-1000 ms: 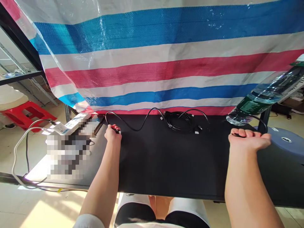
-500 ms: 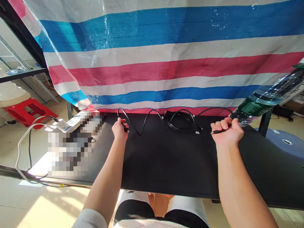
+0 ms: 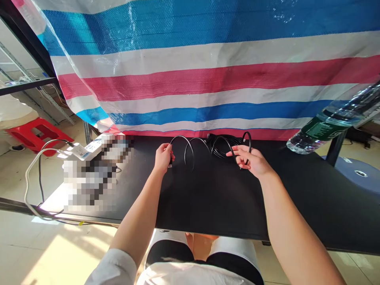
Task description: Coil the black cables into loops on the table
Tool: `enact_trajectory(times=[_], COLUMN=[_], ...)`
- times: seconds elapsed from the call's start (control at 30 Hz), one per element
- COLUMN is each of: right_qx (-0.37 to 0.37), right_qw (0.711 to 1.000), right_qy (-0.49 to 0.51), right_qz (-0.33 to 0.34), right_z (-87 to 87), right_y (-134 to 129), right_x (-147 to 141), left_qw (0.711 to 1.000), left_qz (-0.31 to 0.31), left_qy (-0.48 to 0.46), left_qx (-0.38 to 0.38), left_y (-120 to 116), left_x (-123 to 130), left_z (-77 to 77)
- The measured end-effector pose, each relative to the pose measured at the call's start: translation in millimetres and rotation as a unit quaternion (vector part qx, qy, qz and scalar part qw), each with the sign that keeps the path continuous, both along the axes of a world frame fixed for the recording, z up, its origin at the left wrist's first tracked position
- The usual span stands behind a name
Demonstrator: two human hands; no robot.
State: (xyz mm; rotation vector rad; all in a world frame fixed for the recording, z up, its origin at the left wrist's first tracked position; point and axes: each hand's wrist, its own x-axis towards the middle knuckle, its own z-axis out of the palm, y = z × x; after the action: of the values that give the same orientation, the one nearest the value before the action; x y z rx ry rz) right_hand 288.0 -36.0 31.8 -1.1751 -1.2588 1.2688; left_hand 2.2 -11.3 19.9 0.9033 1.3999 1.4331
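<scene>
My left hand (image 3: 163, 157) is closed on one end of a black cable (image 3: 192, 152), left of the middle of the black tabletop (image 3: 208, 202). The cable runs in loose loops to my right hand (image 3: 251, 160), whose fingers are partly curled around it, with a loop standing up over them. Behind and between my hands lies a coil of black cable (image 3: 218, 148), partly hidden by the loops and my right hand.
A clear bottle with a green label (image 3: 319, 128) leans at the right. A white power strip (image 3: 94, 145) and blurred items lie at the left. Striped sheeting (image 3: 208, 79) hangs behind; a red stool (image 3: 38, 136) stands on the floor.
My right hand has moved left from beside the bottle, and its fist has loosened. My left hand has shifted slightly right. The cable between them bends in tighter loops.
</scene>
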Motion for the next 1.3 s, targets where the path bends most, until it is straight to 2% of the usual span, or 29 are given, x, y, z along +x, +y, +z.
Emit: enact_trajectory(times=[0.07,0.13,0.27,0.4,0.53,0.63,0.8,0.9,1.13,1.23,1.3], right_qx=[0.005,0.024,0.094,0.183,0.262,0.295,0.3,0.276,0.187,0.195,0.221], right_qw=[0.998,0.996,0.993,0.964,0.93,0.911,0.91,0.921,0.964,0.969,0.968], right_qy=[-0.056,-0.087,-0.021,0.064,0.001,-0.039,0.034,0.076,0.119,0.108,0.052], right_qz=[0.033,0.026,-0.074,-0.183,-0.258,-0.286,-0.285,-0.266,-0.15,-0.105,-0.109], right_z=[-0.8,-2.9,-7.0,-8.3,-12.1,-16.4,-16.4,-13.1,-8.9,-8.4,-9.8], right_y=[-1.0,-0.4,2.0,1.2,0.1,1.2,5.2,5.9,0.9,-2.2,-4.1], right_x=[-5.1,-7.4,-8.5,-15.0,-28.0,-37.2,-41.2,-38.2,-35.4,-37.7,-40.9], left_qw=[1.0,1.0,1.0,0.998,0.996,0.996,0.996,0.995,0.996,0.996,0.995], left_qz=[-0.004,0.001,0.016,0.021,0.001,-0.006,0.018,0.034,0.043,0.055,0.055], left_qy=[0.016,0.02,-0.011,-0.057,-0.077,-0.078,-0.075,-0.075,-0.05,-0.052,-0.061], left_qx=[0.002,0.003,0.015,0.035,0.041,0.052,0.052,0.056,0.061,0.054,0.051], left_y=[0.4,0.8,0.2,-1.6,-1.6,-0.6,-0.6,-2.1,-6.4,-7.6,-8.1], left_x=[1.6,2.3,3.1,6.1,11.1,14.8,17.7,17.4,18.4,18.7,19.0], left_z=[-2.1,-3.3,-2.7,-2.5,-4.4,-4.9,-1.3,1.6,4.9,6.2,6.8])
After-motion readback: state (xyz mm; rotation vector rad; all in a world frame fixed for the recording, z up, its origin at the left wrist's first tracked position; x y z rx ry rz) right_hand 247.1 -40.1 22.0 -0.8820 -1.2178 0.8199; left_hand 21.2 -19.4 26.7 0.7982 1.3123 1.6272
